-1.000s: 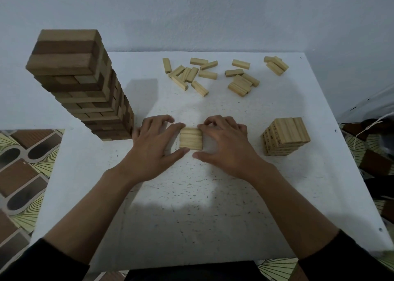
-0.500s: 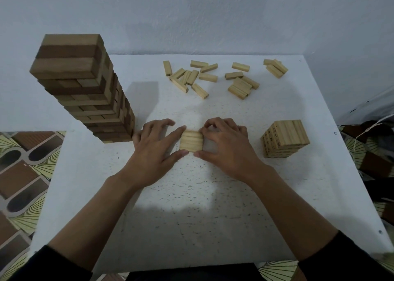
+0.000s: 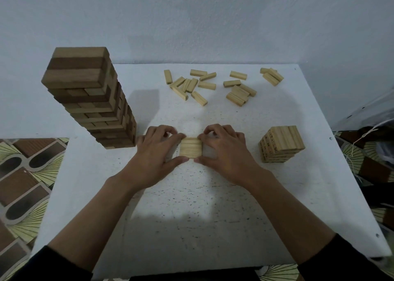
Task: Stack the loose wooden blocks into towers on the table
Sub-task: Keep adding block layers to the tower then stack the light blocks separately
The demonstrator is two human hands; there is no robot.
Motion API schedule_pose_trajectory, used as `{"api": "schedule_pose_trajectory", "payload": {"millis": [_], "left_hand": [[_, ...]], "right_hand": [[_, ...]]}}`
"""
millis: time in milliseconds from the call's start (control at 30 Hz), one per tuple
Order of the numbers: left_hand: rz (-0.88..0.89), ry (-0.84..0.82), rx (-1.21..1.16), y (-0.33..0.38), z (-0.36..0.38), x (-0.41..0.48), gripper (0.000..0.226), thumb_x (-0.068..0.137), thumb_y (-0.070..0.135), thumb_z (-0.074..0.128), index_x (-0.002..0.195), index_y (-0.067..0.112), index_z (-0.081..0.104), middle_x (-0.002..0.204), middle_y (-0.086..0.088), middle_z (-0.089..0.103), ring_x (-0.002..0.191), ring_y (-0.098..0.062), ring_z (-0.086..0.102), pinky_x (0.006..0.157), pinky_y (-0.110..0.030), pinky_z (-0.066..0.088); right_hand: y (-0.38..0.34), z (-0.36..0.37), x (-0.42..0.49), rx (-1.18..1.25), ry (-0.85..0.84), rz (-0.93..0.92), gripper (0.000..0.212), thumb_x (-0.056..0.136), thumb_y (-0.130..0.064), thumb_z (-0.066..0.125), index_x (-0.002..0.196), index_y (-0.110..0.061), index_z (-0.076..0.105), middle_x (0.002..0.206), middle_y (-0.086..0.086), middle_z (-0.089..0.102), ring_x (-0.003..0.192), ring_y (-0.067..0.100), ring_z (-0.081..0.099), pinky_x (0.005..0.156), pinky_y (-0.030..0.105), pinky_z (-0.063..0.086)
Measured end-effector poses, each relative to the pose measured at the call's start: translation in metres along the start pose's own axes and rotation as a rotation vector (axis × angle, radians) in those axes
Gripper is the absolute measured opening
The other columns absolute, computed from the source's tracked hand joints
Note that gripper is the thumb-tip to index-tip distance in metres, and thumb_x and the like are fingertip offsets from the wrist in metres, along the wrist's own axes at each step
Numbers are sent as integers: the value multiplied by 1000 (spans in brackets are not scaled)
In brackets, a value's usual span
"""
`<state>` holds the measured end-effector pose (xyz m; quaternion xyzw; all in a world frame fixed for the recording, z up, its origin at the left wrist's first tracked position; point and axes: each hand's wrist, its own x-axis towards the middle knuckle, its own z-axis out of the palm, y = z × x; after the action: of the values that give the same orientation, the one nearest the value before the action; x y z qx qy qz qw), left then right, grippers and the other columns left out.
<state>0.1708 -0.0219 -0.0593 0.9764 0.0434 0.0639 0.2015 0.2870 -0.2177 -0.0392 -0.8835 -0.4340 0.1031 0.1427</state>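
White table [image 3: 191, 212] bears two towers [image 3: 91, 101], loose blocks [image 3: 213, 84].

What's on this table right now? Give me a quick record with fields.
Table: white, speckled
Tall tower: dark wood, left side
Short tower: pale wood, right side
Loose blocks: scattered near far edge
Block row: pale, lying flat between the hands
Left hand: pinches its left side
Right hand: pinches its right side

Flat pale block layer [image 3: 190, 147] centre, loose blocks [image 3: 213, 85] scattered behind
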Motion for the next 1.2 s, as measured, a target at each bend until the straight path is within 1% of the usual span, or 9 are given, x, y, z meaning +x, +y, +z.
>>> {"api": "schedule_pose_trajectory", "payload": {"millis": [133, 333, 467, 667, 833, 933, 1033, 1100, 1200], "left_hand": [[-7, -9, -29, -2, -1, 1, 67, 84, 71, 43, 135, 30, 56, 127, 6, 47, 113, -14, 40, 90, -47, 40], [-10, -44, -41, -4, -4, 3, 72, 81, 73, 44, 137, 29, 56, 128, 6, 46, 114, -13, 40, 92, -46, 40], [19, -96, -22, -5, -8, 3, 75, 83, 72, 41, 144, 29, 49, 132, 6, 43, 118, -13, 40, 92, -43, 37], [51, -136, -22, -5, -10, 5, 66, 87, 67, 40, 139, 28, 49, 133, 8, 43, 120, -12, 40, 90, -39, 31], [88, -127, -47, -2, -10, 7, 60, 86, 62, 51, 132, 24, 53, 127, 9, 47, 114, -11, 44, 88, -39, 39], [100, -95, -207, 4, -17, 9, 57, 84, 57, 60, 130, 23, 55, 122, 13, 46, 106, -3, 47, 84, -27, 45], [135, -68, -291, 18, -32, 12, 57, 84, 58, 59, 130, 24, 54, 121, 17, 44, 106, -3, 49, 79, -13, 42], [160, -49, -303, 30, -45, 18, 56, 84, 59, 58, 129, 27, 53, 120, 18, 45, 106, -6, 50, 77, -9, 41], [201, -15, -311, 48, -60, 31, 54, 84, 59, 59, 128, 28, 54, 119, 17, 50, 107, -9, 51, 82, -13, 40]], "right_hand": [[0, -2, 1, -7, -12, 1, 59, 87, -65, 58, 135, -31, 53, 136, -11, 39, 126, 16, 32, 99, 42, 29], [-2, -5, 0, -44, -34, -8, 59, 89, -65, 56, 138, -31, 51, 138, -9, 38, 128, 17, 32, 100, 43, 29], [-4, -10, 2, -105, -81, -29, 60, 92, -64, 53, 140, -28, 48, 140, -6, 36, 130, 20, 29, 101, 45, 31], [-7, -15, 3, -146, -118, -59, 58, 94, -61, 50, 139, -25, 45, 142, -3, 36, 133, 23, 28, 102, 47, 32], [-6, -18, -1, -192, -109, -119, 57, 98, -60, 44, 140, -22, 43, 143, -3, 38, 133, 22, 30, 103, 49, 32], [-5, -27, -8, -118, -69, -130, 56, 99, -57, 44, 139, -19, 44, 140, -2, 38, 130, 20, 32, 104, 47, 33], [-5, -45, -17, -102, -13, -140, 58, 98, -59, 41, 139, -19, 44, 137, -3, 37, 129, 17, 32, 102, 42, 33], [-3, -61, -22, -94, 33, -150, 59, 96, -60, 39, 139, -19, 44, 135, -4, 37, 128, 15, 32, 101, 38, 32], [6, -85, -31, -92, 94, -157, 61, 95, -63, 35, 138, -22, 46, 133, -8, 37, 127, 10, 30, 98, 32, 30]]}}
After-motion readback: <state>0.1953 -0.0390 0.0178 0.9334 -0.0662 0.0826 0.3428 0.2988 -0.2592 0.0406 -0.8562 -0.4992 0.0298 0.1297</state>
